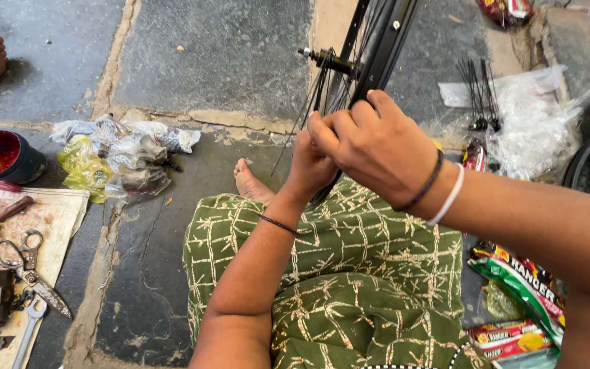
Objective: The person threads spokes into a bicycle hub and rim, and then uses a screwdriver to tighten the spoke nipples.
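Lacing spokes (308, 102) into a bicycle wheel (377, 48) stood upright on the stone floor (220, 55) before the knees, by the look of it. Right hand (377, 147) closed in a pinching grip at the black rim; left hand (308, 167) tucked behind, grip hidden, cannot tell. Next, probably: careful seating of a thin spoke, fingertip precision.
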